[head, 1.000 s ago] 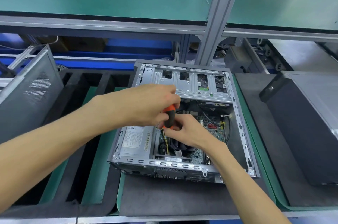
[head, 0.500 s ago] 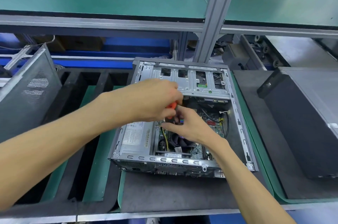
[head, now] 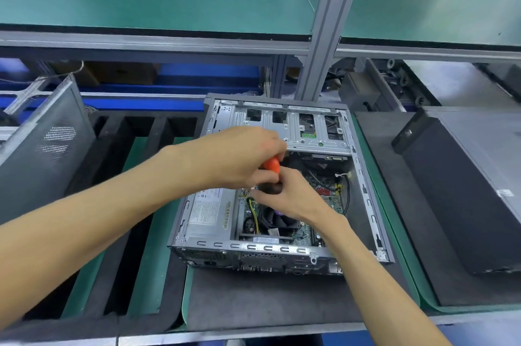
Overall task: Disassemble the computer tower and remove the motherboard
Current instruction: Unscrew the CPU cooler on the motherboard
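The open computer tower [head: 363,176] lies on its side on a dark mat. Inside it I see the green motherboard [head: 324,190], a silver power supply [head: 210,211] at the left and a metal drive cage [head: 310,127] at the far end. My left hand [head: 236,156] grips the orange top of a screwdriver [head: 271,165] held over the board. My right hand [head: 287,194] pinches the screwdriver's black lower part. The tip and the screw under it are hidden by my hands.
A removed grey side panel [head: 42,145] leans at the left. A second black tower [head: 465,193] stands at the right on the same mat. Black foam dividers [head: 124,204] lie left of the case. An aluminium post [head: 324,24] rises behind it under a green shelf.
Both hands stay on the screwdriver over the board. The left hand's grip has shifted slightly on the orange handle, and the view has tilted a little.
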### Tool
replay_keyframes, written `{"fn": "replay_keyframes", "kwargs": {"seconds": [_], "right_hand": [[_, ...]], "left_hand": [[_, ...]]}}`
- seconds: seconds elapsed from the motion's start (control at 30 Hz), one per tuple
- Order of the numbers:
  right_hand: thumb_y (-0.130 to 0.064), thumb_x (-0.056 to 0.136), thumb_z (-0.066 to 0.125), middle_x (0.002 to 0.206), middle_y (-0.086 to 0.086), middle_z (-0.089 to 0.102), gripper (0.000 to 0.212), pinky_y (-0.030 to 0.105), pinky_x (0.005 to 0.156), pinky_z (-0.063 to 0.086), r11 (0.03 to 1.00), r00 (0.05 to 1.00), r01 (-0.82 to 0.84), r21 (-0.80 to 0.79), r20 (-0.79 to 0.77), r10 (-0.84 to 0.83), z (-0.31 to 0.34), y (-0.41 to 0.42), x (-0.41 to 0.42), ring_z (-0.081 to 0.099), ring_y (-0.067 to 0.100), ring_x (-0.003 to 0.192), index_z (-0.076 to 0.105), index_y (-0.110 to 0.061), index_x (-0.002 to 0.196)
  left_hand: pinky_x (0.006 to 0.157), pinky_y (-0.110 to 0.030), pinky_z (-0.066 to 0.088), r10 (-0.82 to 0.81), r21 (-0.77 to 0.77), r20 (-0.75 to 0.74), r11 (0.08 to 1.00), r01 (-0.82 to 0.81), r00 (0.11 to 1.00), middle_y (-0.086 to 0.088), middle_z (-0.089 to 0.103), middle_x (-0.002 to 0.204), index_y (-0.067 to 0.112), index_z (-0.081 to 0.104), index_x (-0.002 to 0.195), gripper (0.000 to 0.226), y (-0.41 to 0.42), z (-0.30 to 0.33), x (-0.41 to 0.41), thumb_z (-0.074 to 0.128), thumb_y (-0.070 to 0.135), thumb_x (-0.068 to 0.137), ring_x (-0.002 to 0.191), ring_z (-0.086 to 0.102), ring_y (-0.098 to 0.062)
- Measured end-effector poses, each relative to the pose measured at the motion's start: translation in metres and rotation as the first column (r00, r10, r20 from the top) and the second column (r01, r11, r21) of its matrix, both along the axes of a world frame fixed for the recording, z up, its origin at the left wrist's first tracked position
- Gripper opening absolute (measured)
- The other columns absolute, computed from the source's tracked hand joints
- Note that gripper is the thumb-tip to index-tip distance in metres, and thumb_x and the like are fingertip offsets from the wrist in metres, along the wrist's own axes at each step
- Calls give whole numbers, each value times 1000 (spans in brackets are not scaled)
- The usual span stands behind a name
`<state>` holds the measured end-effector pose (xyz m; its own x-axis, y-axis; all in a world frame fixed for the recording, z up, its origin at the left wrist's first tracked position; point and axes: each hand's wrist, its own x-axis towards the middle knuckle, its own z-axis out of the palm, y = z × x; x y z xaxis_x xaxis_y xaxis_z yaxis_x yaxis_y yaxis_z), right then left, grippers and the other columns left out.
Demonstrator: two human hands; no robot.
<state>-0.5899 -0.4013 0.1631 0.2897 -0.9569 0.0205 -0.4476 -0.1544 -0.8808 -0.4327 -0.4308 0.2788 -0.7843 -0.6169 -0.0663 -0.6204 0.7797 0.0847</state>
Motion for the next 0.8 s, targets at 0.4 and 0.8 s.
{"fn": "replay_keyframes", "kwargs": {"seconds": [0.4,0.8], "right_hand": [[-38,81,82,58,-17,51,34,17,52,36,998,997,66,-10,-29,-66,-7,-2,-4,43,2,55,49,-34,73],[-29,77,79,62,-16,48,23,20,58,37,996,988,86,18,123,-88,-5,-5,2,39,7,58,56,-28,77]], "left_hand": [[77,-29,44,-102,70,-37,992,104,994,13,49,103,27,63,111,19,1,3,-2,59,23,92,94,53,-11],[78,-32,48,-39,96,-35,995,42,999,11,51,109,30,55,116,27,-2,1,11,62,29,89,92,53,-11]]}}
